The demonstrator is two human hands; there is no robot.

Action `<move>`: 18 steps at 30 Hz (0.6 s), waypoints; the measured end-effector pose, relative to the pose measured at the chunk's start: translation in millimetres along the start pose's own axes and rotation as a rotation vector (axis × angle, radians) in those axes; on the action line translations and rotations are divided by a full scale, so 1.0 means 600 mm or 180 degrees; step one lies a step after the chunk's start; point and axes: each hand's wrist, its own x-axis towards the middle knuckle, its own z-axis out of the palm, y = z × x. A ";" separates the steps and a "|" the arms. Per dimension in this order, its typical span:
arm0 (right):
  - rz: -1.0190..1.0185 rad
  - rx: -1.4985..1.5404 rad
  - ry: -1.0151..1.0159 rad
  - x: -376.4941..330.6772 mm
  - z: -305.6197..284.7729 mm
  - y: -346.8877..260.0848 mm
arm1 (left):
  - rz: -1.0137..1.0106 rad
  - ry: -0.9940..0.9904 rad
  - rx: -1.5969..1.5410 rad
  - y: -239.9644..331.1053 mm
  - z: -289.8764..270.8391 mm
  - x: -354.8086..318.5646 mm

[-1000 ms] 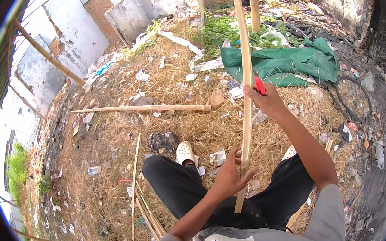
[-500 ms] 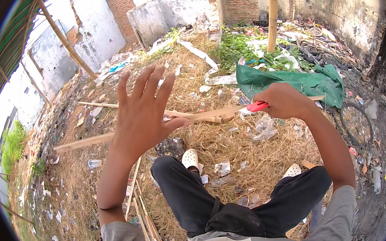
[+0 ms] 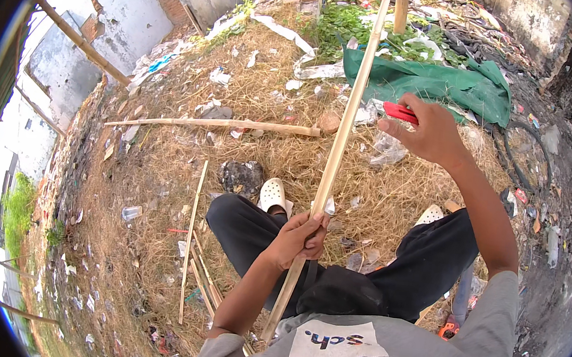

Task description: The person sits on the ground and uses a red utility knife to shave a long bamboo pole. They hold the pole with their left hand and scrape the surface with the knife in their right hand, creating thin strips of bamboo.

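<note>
My left hand is closed round the lower part of a long, pale bamboo strip. The strip slants up and away from my lap, its far end reaching past the green tarp. In my right hand is a red-handled cutter, held to the right of the strip and apart from it. Its blade is hard to make out. Both my legs, in dark trousers, are bent and spread, with a white clog showing beyond my left knee.
Another bamboo piece lies across the dry grass ahead. Thinner strips lie left of my leg, near a dark stone. Farther right are a green tarp and a black hose. An orange object sits by my right thigh.
My left hand has gone from spread and raised to gripping the strip near my lap. The strip has swung from crosswise to pointing away. My right hand stays on the cutter, its fingers looser.
</note>
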 end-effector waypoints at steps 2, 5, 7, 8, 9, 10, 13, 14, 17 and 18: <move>-0.0043 0.0071 -0.0040 -0.013 0.036 0.010 | 0.0090 -0.0003 -0.0281 -0.001 0.001 0.019; -0.0117 -0.0071 -0.0376 -0.031 0.091 0.008 | 0.0195 0.0442 -0.0020 -0.001 0.015 0.033; -0.0254 -0.0005 -0.0479 -0.042 0.117 -0.002 | 0.0135 0.0489 -0.0095 0.009 0.025 0.039; -0.0326 0.0040 -0.0530 -0.046 0.127 -0.009 | 0.0104 0.0525 -0.0128 0.013 0.028 0.041; -0.0431 0.0142 -0.0514 -0.051 0.133 -0.018 | 0.0133 0.0513 -0.0004 0.016 0.030 0.044; -0.0519 0.0242 -0.0501 -0.059 0.139 -0.025 | 0.0145 0.0493 0.0118 0.016 0.031 0.048; -0.0756 0.0301 -0.0495 -0.073 0.155 -0.039 | 0.0107 0.0646 0.0365 0.009 0.031 0.057; -0.0771 0.0285 -0.0479 -0.076 0.159 -0.043 | 0.0081 0.0731 0.0431 0.006 0.031 0.057; -0.0813 0.0161 -0.0390 -0.077 0.170 -0.029 | 0.0191 0.0836 0.0601 -0.003 0.039 0.056; -0.0790 0.0128 -0.0289 -0.073 0.172 -0.021 | 0.0238 0.0856 0.0815 -0.003 0.043 0.056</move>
